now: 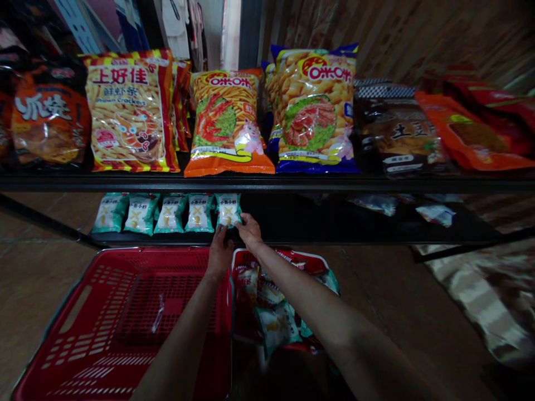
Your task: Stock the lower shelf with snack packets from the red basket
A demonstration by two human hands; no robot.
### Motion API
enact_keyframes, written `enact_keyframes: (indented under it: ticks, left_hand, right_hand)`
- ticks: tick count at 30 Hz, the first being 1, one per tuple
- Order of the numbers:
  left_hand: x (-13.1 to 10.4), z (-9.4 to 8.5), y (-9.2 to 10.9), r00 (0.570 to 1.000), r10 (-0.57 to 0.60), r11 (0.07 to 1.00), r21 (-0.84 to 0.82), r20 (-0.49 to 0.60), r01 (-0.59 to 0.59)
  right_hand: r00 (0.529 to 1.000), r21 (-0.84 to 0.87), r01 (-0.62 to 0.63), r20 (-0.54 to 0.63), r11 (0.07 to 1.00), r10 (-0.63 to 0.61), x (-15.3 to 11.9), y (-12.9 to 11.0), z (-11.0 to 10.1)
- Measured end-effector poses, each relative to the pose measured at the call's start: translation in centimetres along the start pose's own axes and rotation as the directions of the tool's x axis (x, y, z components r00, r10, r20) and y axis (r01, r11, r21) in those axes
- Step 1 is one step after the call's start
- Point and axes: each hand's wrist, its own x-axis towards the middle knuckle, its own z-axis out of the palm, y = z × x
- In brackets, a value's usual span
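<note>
Both hands are at a small green-and-white snack bag [228, 205], the rightmost in a row on the lower shelf. My left hand [220, 253] has its fingers at the bag's lower left edge. Gripping the lower right corner is my right hand [251, 231], fingers closed on it. More bags of the same kind, such as the neighbouring snack bag [199, 213], stand upright to its left. Under my right forearm, a red-and-white container [324, 260] holds several loose small packets, including a green-and-white packet [276, 326].
A red shopping basket [79, 312] stands on the floor at left, with a clear strip inside. Large snack bags, among them prawn crackers [131, 111], line the upper shelf [267, 184] above my hands. Farther right on the lower shelf lie clear packets [435, 214].
</note>
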Motion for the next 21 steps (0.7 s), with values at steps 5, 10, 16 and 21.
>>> enact_keyframes:
  ticks: [5, 10, 16, 21]
  left_hand:
    - [0.1, -0.3, -0.2, 0.999, 0.013, 1.0, -0.016, -0.031, -0.013]
    - [-0.2, -0.3, 0.5, 0.998, 0.011, 0.998, -0.068, -0.055, -0.015]
    - [-2.2, 1.4, 3.0, 0.997, 0.013, 0.997, -0.072, 0.082, -0.007]
    - [-5.6, 2.5, 4.0, 0.859, 0.0, 0.958, 0.245, 0.512, -0.146]
  right_hand:
    - [1.0, 0.044, 0.02, -0.009, 0.999, -0.019, -0.6, 0.0, -0.3]
    - [0.998, 0.099, 0.057, -0.042, 0.993, -0.053, -2.6, 1.0, -2.4]
    - [0.992, 0.019, 0.116, -0.06, 0.993, -0.115, -6.2, 4.2, -8.6]
    - [0.987, -0.23, 0.029, 0.161, 0.973, 0.009, -9.9, 7.3, -14.0]
